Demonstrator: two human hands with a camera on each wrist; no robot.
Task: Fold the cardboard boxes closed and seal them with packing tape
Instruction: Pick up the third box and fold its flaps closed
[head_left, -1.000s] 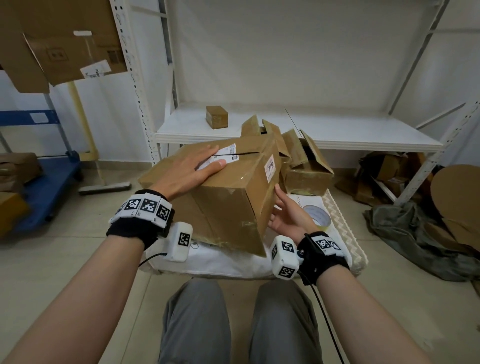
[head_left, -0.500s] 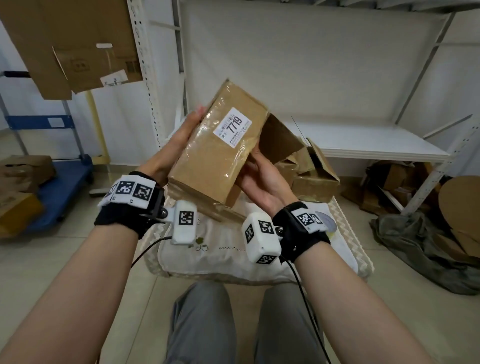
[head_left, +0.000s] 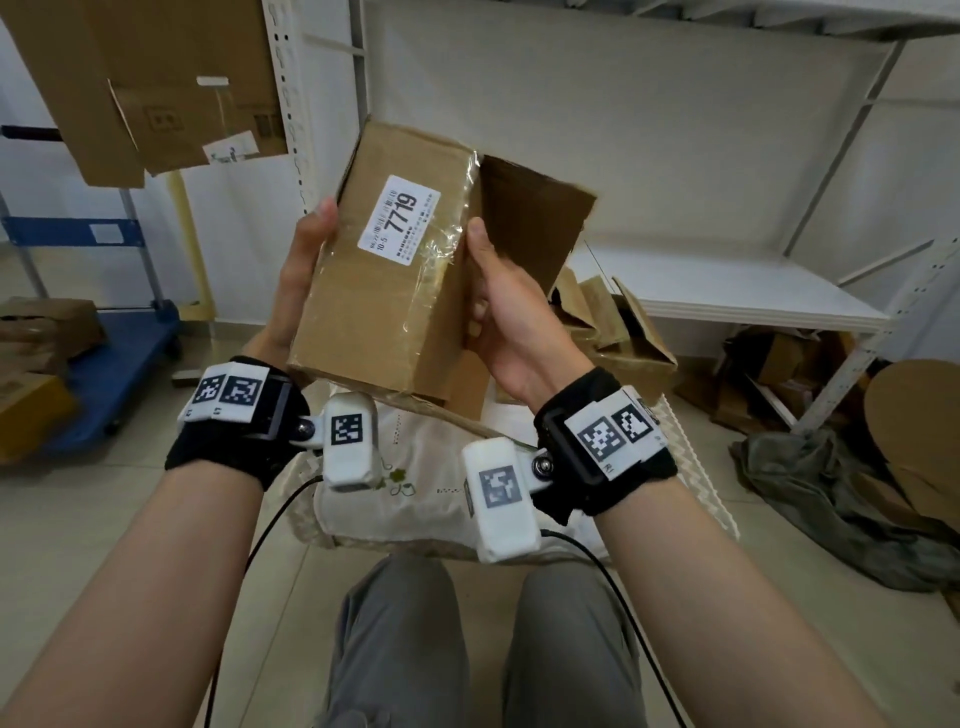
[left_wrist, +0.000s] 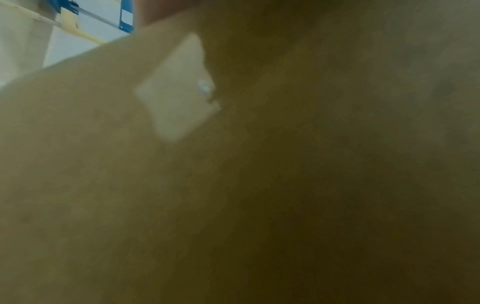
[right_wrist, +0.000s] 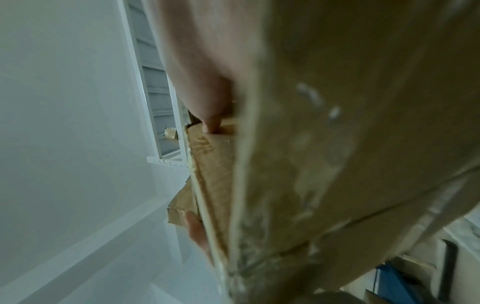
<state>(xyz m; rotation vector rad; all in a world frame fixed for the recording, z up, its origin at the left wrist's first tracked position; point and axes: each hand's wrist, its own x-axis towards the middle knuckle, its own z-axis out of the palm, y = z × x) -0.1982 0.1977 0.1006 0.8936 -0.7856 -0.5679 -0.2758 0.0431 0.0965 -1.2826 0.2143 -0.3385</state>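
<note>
I hold a brown cardboard box up in front of me, tilted on end, with a white label reading 7719 and old clear tape on its face. One flap stands open to the right. My left hand grips the box's left side, thumb on the front edge. My right hand grips the right edge beside the flap, thumb on the front face and fingers behind. The box fills the left wrist view and runs down the right wrist view.
A cloth-covered basket sits on the floor before my knees. Another open cardboard box lies behind it. A white metal shelf stands ahead. A blue cart with boxes is at the left, cardboard and a tarp at the right.
I have lifted the box off the basket and turned it on end, so the 7719 label faces me. Both hands shifted to grip its sides and rose with it.
</note>
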